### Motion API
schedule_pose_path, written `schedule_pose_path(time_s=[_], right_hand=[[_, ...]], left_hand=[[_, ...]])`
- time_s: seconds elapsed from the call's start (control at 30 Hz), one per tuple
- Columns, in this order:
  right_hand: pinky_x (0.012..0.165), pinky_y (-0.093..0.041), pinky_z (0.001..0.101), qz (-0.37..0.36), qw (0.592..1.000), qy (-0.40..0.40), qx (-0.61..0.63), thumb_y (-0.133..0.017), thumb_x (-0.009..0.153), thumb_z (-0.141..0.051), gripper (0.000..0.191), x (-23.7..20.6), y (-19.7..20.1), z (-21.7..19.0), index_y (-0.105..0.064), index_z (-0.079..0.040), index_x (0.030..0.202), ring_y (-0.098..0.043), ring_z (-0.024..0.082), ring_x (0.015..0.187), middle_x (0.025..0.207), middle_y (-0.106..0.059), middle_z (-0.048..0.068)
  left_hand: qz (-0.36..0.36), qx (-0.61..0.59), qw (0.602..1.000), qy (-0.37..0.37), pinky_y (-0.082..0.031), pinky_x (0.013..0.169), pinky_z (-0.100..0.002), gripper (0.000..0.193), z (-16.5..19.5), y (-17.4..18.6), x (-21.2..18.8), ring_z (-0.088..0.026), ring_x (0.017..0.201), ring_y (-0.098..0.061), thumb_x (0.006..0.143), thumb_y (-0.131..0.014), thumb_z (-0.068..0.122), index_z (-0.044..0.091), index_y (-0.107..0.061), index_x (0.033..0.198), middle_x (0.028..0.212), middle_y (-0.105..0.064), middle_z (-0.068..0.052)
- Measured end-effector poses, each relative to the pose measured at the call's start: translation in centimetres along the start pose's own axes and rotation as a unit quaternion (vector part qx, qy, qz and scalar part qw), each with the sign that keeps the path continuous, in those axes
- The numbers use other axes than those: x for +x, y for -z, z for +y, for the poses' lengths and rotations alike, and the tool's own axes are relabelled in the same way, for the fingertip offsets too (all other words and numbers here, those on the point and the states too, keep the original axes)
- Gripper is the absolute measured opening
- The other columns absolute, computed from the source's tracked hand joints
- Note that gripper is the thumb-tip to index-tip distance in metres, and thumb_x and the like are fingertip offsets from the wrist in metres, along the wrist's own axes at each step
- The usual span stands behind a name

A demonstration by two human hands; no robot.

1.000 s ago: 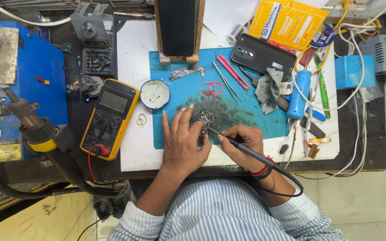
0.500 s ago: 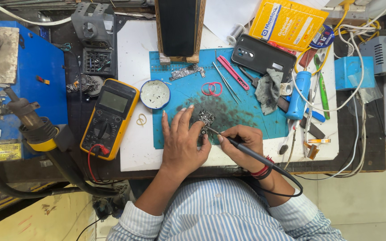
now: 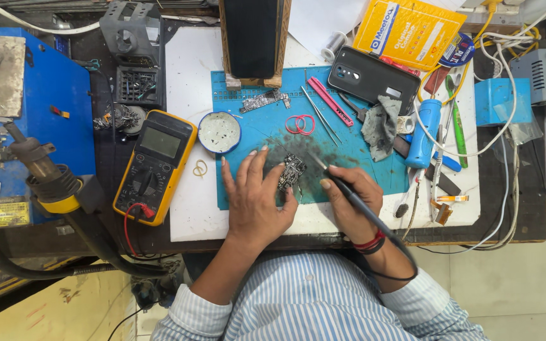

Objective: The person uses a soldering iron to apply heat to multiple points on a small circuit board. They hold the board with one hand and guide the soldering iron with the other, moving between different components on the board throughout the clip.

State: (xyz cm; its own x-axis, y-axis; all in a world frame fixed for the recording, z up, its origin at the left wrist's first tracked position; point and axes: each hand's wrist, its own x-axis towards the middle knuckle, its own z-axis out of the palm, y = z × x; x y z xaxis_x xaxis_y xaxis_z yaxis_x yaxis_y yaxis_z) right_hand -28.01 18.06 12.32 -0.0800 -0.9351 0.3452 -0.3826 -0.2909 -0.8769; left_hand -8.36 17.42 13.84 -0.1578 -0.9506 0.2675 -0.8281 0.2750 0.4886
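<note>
Holding steady since before: hands on circuit board, soldering iron unmoved.

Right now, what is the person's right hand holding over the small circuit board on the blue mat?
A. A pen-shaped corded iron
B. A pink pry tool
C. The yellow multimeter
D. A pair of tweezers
A: the right hand grips a dark pen-shaped corded iron, its tip angled toward the small circuit board, which the left hand steadies on the blue mat.
</note>
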Motion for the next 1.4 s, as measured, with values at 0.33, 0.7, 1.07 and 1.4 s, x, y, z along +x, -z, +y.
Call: schedule_pose_path(time_s=[0.33,0.7,1.07,1.4], right_hand=[[0.057,-0.05,0.0316,-0.051,0.989,0.109,-0.088,-0.079,0.084,-0.004,0.01,0.1,-0.3,0.8,-0.07,-0.003,0.087,-0.068,0.022,0.062,0.075,-0.07,0.01],[0.057,-0.051,0.0321,-0.073,0.988,0.101,-0.093,-0.079,0.083,-0.004,0.01,0.6,-0.6,0.5,-0.07,-0.002,0.086,-0.068,0.023,0.062,0.074,-0.07,0.011],[0.057,-0.051,0.0314,-0.073,0.988,0.098,-0.089,-0.079,0.083,-0.004,0.01,0.5,-0.8,0.8,-0.07,-0.002,0.088,-0.068,0.022,0.062,0.075,-0.07,0.01],[0.056,-0.05,0.0319,-0.079,0.987,0.101,-0.094,-0.079,0.082,-0.003,0.01,0.3,-1.3,1.1,-0.07,-0.002,0.086,-0.067,0.022,0.06,0.072,-0.069,0.01]], left_hand=[[0.004,-0.036,0.999,-0.036,-0.015,0.122,-0.068,0.035,-0.6,-1.5,0.3,-0.037,0.139,-0.045,0.083,-0.069,0.024,0.006,-0.072,0.113,0.146,-0.051,-0.022],[0.002,-0.02,0.999,-0.045,-0.015,0.121,-0.069,0.021,-0.7,-1.6,0.4,-0.037,0.138,-0.046,0.083,-0.071,0.023,0.009,-0.072,0.098,0.145,-0.051,-0.021],[0.003,-0.018,0.999,-0.043,-0.016,0.121,-0.069,0.02,-0.9,-1.8,0.3,-0.037,0.138,-0.046,0.083,-0.071,0.023,0.009,-0.072,0.097,0.145,-0.052,-0.021],[0.003,-0.017,0.999,-0.044,-0.015,0.12,-0.069,0.021,-1.6,-2.2,0.1,-0.037,0.138,-0.046,0.083,-0.071,0.023,0.009,-0.073,0.098,0.145,-0.051,-0.021]])
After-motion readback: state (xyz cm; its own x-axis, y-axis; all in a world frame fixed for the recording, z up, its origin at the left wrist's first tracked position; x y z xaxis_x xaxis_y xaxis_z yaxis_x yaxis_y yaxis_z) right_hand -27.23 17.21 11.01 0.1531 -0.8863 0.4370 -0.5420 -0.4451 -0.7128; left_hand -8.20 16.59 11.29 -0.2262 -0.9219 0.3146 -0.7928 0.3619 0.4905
